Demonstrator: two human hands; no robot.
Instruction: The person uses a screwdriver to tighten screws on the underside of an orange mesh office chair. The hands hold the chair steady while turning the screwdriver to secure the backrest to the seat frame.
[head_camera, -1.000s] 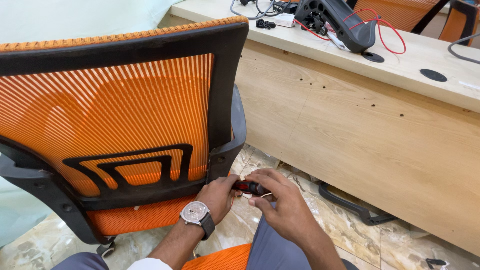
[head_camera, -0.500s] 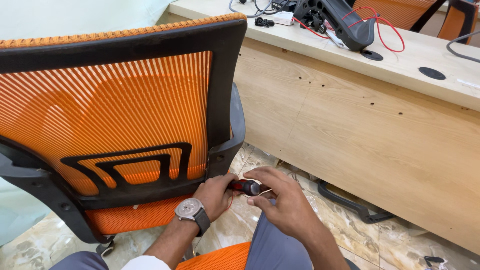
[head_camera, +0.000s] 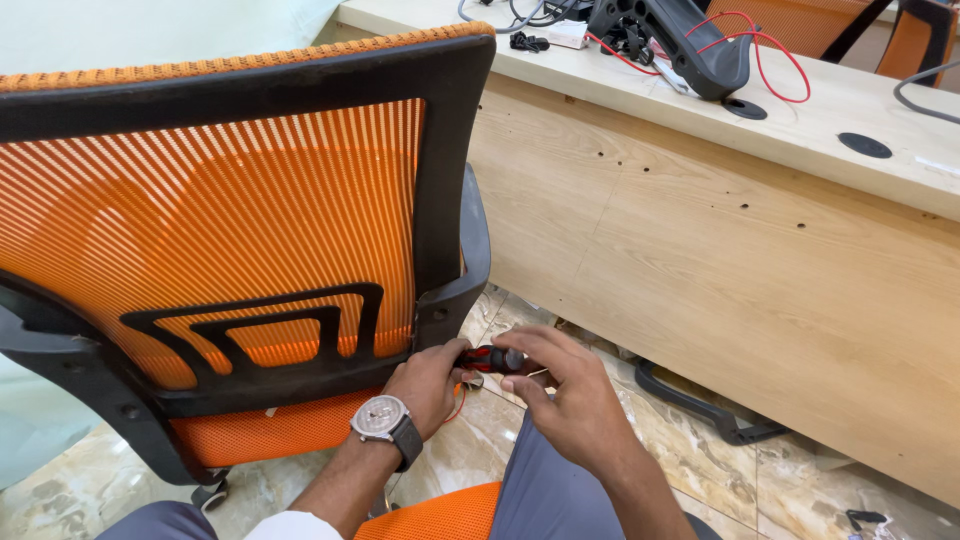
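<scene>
- Two hands work at the lower right corner of the orange mesh chair back (head_camera: 210, 220), where the black frame meets the armrest post.
- Left hand (head_camera: 425, 385), wristwatch (head_camera: 383, 420) on it, sits against the frame corner; its grip is closed on the tip end of a small red-and-black screwdriver (head_camera: 492, 358).
- Right hand (head_camera: 565, 400) is just right of that corner; thumb and forefinger pinch the screwdriver's handle end. Both grips are closed on the same tool.
- The screwdriver lies roughly level, tip toward the chair frame, handle pointing away from it, above the marble floor (head_camera: 690, 460).
- A thin red wire (head_camera: 458, 405) loops below the left hand, just under the frame corner; I can't tell what it connects to.
- Handling call: the tool looks light and rigid, with a short, smooth plastic handle, so it probably slips easily under torque. Best hold is the thick handle end for turning, with the other fingers steadying the shaft near the tip.
- The chair sits on casters, so it likely rolls away if pushed; bracing against the frame helps.
- Right of the chair is the wooden bench (head_camera: 720, 270); its top carries a black plastic part (head_camera: 690, 45) and red cables (head_camera: 770, 55).
</scene>
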